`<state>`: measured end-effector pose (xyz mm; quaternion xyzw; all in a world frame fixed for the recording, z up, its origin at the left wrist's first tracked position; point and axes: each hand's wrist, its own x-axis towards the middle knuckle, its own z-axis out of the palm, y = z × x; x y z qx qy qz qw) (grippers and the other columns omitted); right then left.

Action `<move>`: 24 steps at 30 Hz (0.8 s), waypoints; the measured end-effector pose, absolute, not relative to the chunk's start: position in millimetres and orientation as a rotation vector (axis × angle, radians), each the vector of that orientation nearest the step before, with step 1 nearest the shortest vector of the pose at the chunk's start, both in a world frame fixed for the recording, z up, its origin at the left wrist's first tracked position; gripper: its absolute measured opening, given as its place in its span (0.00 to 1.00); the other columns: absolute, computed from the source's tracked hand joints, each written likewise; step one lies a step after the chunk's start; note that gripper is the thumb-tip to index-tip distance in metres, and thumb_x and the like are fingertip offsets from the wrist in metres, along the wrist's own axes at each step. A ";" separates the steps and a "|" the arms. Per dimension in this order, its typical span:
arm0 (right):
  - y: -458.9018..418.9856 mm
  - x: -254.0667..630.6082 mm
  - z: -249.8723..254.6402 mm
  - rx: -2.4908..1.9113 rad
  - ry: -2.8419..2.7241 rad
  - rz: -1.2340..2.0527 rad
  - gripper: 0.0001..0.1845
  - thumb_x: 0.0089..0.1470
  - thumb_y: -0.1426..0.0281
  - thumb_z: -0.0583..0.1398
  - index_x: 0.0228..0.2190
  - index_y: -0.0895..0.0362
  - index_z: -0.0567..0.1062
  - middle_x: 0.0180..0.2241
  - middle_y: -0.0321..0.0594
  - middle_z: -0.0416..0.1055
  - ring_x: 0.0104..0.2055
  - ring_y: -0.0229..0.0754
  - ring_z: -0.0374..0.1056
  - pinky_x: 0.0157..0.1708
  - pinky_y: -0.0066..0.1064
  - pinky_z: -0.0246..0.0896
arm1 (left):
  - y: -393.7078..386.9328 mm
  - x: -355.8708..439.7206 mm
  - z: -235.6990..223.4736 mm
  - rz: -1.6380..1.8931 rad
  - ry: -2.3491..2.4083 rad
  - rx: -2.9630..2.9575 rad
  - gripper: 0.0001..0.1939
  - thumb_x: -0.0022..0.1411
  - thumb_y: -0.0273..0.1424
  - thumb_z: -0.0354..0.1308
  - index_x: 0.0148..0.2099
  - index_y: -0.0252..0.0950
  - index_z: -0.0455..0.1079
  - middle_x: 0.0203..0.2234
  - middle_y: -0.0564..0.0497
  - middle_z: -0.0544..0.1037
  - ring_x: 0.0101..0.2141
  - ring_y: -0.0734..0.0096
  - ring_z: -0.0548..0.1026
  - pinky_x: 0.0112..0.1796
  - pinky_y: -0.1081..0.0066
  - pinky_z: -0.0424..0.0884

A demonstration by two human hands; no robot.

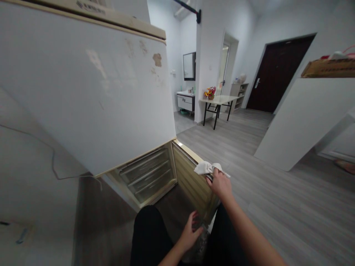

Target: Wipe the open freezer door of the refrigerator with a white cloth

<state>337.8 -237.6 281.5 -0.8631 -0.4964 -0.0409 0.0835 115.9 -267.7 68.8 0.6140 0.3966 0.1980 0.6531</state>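
A white cloth (204, 168) is bunched in my right hand (221, 183), whose fingers close over the top edge of the open lower door (191, 176) of a fridge. The cloth lies across that edge. My left hand (191, 231) hangs low between my knees, its fingers apart and slightly curled, with nothing in it. It is close to the inner side of the door but appears apart from it. Behind the door, the freezer compartment (151, 170) shows several drawer fronts or shelves. The upper fridge door (91, 81) is closed, with brown peeled patches near its edge.
A thin cable (54, 162) runs along the wall at the left. Further back stand a folding table (222, 99) with a flower basket (210, 93), a washbasin cabinet (185, 101) and a dark door (280, 74). At the right, a cardboard box (327, 68) rests on a white panel-sided unit (307, 118).
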 end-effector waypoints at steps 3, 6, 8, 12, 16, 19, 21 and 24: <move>-236.7 337.6 280.5 -2.581 -1.471 -0.120 0.25 0.67 0.52 0.57 0.53 0.59 0.69 0.46 0.55 0.77 0.48 0.56 0.76 0.42 0.38 0.66 | -266.4 131.4 71.8 0.441 0.850 1.403 0.45 0.56 0.43 0.67 0.71 0.37 0.54 0.68 0.33 0.64 0.62 0.48 0.70 0.57 0.55 0.70; -237.0 334.1 279.7 -2.578 -1.456 -0.128 0.25 0.67 0.52 0.57 0.52 0.59 0.69 0.46 0.54 0.77 0.47 0.56 0.76 0.42 0.38 0.66 | -263.0 143.0 77.0 0.451 0.815 1.404 0.45 0.55 0.44 0.68 0.70 0.38 0.56 0.69 0.33 0.63 0.63 0.46 0.68 0.58 0.52 0.70; -238.0 330.7 279.8 -2.570 -1.455 -0.141 0.24 0.67 0.52 0.58 0.52 0.59 0.70 0.45 0.54 0.77 0.47 0.56 0.76 0.42 0.38 0.66 | -259.8 151.4 82.6 0.485 0.801 1.402 0.47 0.55 0.48 0.69 0.71 0.38 0.57 0.71 0.33 0.62 0.65 0.43 0.66 0.60 0.49 0.68; -240.2 324.4 280.2 -2.561 -1.447 -0.153 0.23 0.66 0.53 0.58 0.51 0.60 0.70 0.44 0.54 0.77 0.47 0.57 0.76 0.42 0.39 0.66 | -253.9 173.8 96.4 0.580 0.708 1.417 0.52 0.53 0.55 0.70 0.72 0.40 0.58 0.72 0.34 0.59 0.70 0.39 0.59 0.65 0.45 0.62; -240.1 321.1 280.7 -2.568 -1.435 -0.160 0.23 0.66 0.54 0.58 0.50 0.60 0.70 0.43 0.53 0.77 0.46 0.57 0.77 0.42 0.39 0.66 | -251.5 193.3 103.5 0.616 0.633 1.434 0.56 0.50 0.58 0.72 0.74 0.41 0.58 0.74 0.36 0.55 0.73 0.36 0.51 0.67 0.44 0.59; -239.2 320.2 282.2 -2.572 -1.422 -0.135 0.23 0.66 0.54 0.58 0.51 0.60 0.70 0.43 0.54 0.77 0.46 0.57 0.77 0.41 0.39 0.67 | -251.2 199.6 101.6 0.584 0.612 1.402 0.60 0.49 0.58 0.72 0.76 0.45 0.52 0.76 0.37 0.49 0.74 0.36 0.48 0.66 0.43 0.60; -238.8 320.1 283.3 -2.579 -1.417 -0.117 0.24 0.66 0.54 0.58 0.52 0.60 0.69 0.44 0.55 0.77 0.47 0.56 0.77 0.41 0.38 0.67 | -251.7 200.8 99.4 0.555 0.596 1.372 0.63 0.48 0.59 0.72 0.78 0.46 0.48 0.77 0.38 0.45 0.75 0.37 0.46 0.66 0.43 0.60; -238.9 320.2 284.4 -2.590 -1.425 -0.119 0.24 0.66 0.54 0.58 0.52 0.60 0.69 0.45 0.55 0.77 0.48 0.55 0.76 0.42 0.37 0.66 | -255.3 200.0 99.6 0.527 0.601 1.330 0.65 0.47 0.61 0.73 0.78 0.48 0.46 0.78 0.40 0.41 0.74 0.34 0.47 0.64 0.41 0.61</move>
